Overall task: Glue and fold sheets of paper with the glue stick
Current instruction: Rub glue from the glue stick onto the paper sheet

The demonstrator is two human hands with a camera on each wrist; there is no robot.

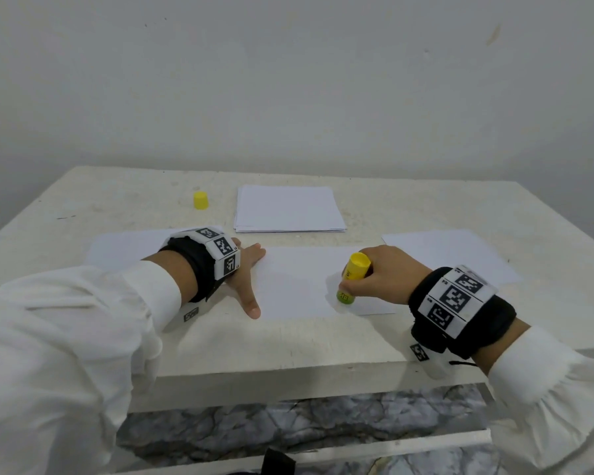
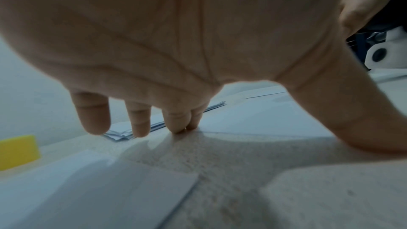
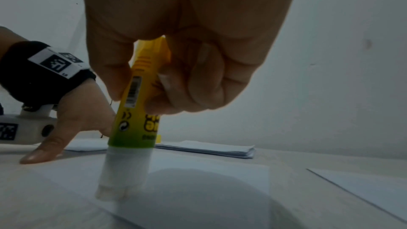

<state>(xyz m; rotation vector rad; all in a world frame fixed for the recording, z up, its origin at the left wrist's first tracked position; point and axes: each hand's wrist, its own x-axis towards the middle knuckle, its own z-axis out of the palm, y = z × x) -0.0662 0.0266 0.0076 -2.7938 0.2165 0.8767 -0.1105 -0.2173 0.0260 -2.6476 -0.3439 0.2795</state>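
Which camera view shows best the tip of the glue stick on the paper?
The right wrist view: the glue stick fills the centre, its tip meeting the sheet. The head view shows it small in the right hand. The left wrist view does not show it.

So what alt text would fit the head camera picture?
A right hand presses a yellow glue stick onto a white sheet while the left hand holds it flat; a paper stack and yellow cap lie behind.
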